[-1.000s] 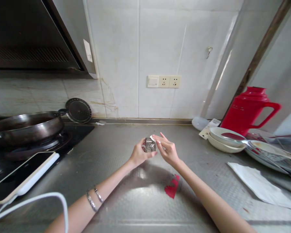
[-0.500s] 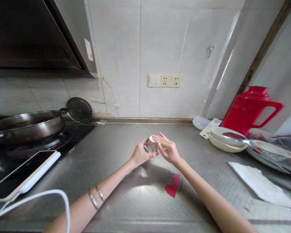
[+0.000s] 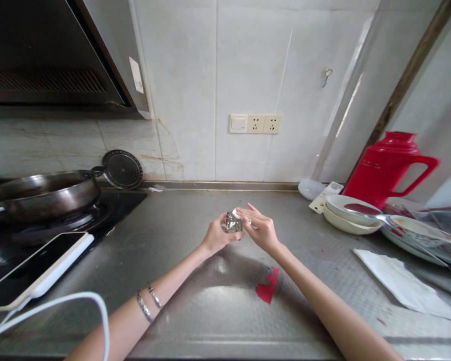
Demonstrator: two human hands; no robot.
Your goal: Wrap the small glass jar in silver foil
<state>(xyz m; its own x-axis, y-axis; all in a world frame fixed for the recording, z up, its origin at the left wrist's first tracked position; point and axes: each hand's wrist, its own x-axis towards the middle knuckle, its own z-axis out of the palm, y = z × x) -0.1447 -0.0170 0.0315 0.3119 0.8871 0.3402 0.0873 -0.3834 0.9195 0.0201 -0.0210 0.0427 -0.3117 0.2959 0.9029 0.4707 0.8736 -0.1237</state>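
Observation:
My left hand (image 3: 215, 236) is wrapped around a small clear glass piece (image 3: 233, 223), perhaps a cup or jar, held above the metal counter (image 3: 195, 301). Its thumb lies along the lower front. From the right, my right hand (image 3: 262, 229) presses a white crumpled tissue (image 3: 236, 213) to the upper rim of the glass. The fingers of that hand are fairly straight and close together, with the tissue partly hidden beneath them. A torn red scrap (image 3: 266, 288) lies on the counter below the hands.
On the left are a steel pan (image 3: 45, 195) on the stove and a phone (image 3: 33, 276) with a white cable. A red thermos (image 3: 385, 170), stacked bowls (image 3: 351, 223) and a folded white paper towel (image 3: 402, 283) are on the right.
The glass has turned slightly in my left hand. My right fingers have shifted a little along its rim with the tissue. Everything else stays put.

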